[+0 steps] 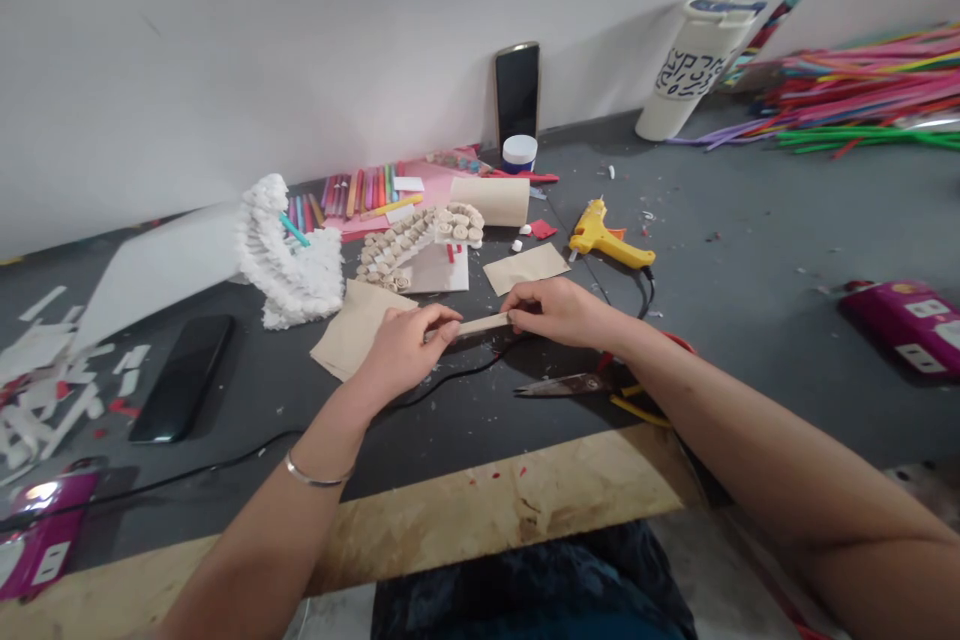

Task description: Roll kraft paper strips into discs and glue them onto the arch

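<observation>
My left hand (405, 348) and my right hand (559, 310) pinch the two ends of a narrow beige paper strip (484, 324), held level just above the grey table (750, 250). Both hands have their fingers closed on it. A wrist bangle sits on my left arm. Under the hands lie beige paper sheets (352, 325) and a black cable. Scissors (577, 385) lie just right of and below my right wrist.
A yellow glue gun (604, 235) lies behind my right hand. Behind the hands are a rolled-paper piece (416, 245), a white fluffy piece (289, 255), a paper roll (491, 200), a jar and an upright phone. A black phone (184, 375) lies left; power strips at both sides.
</observation>
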